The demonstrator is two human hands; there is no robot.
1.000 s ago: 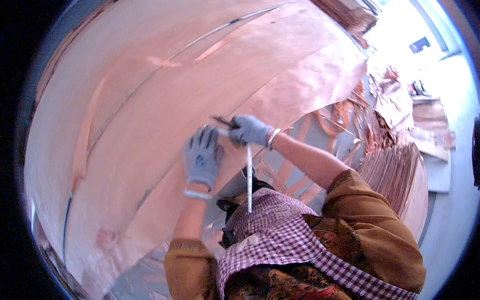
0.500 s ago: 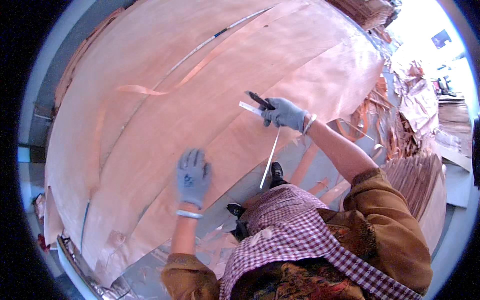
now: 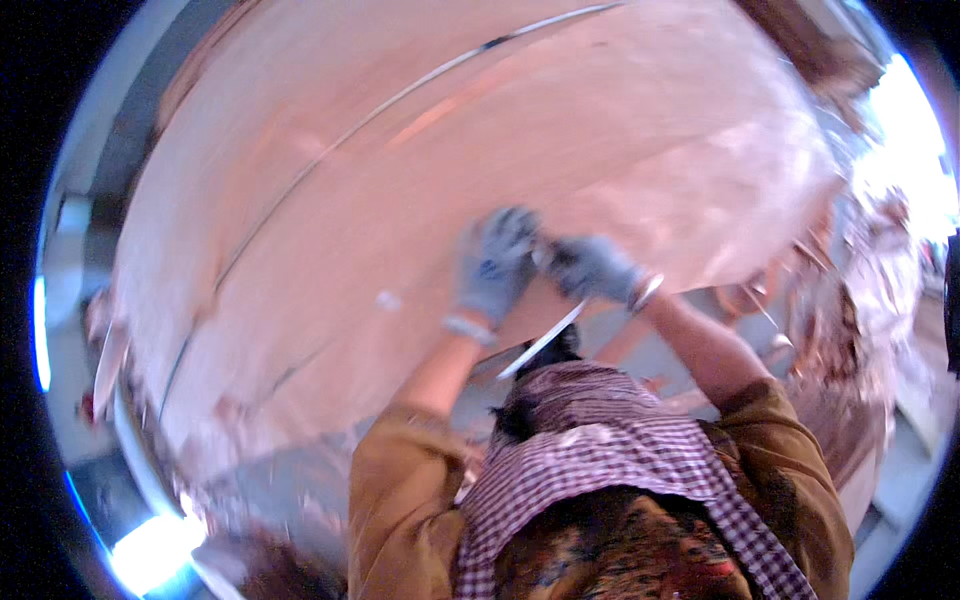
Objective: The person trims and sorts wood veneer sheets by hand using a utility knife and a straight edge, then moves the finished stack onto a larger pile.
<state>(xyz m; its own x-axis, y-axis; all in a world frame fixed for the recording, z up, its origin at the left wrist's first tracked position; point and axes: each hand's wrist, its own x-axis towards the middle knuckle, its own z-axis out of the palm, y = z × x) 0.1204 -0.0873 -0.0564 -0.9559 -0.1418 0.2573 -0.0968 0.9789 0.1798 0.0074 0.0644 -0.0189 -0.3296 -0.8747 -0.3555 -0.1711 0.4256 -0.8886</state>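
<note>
Both gloved hands are close together above a large pinkish-tan wood veneer sheet (image 3: 330, 230). My left hand (image 3: 497, 262) has its fingers bent toward the right hand, but motion smears them, so any grip is hidden. My right hand (image 3: 597, 268) is closed, with a narrow white strip (image 3: 545, 340) hanging below it toward my apron. Whether the dark knife-like tool seen earlier is still in that hand is too blurred to make out. A small whitish spot (image 3: 388, 299) shows on the veneer left of my left hand.
A long thin pale rod or strip (image 3: 400, 95) curves over the veneer. Crumpled veneer scraps (image 3: 880, 270) heap at the right. Another brown stack (image 3: 820, 45) stands far right. My dark shoe (image 3: 560, 345) is on the grey floor by the sheet's near edge.
My left hand has moved right and up to meet the right hand. The view has shifted and blurred. The dark tool and white piece that stuck out of my right hand no longer show clearly.
</note>
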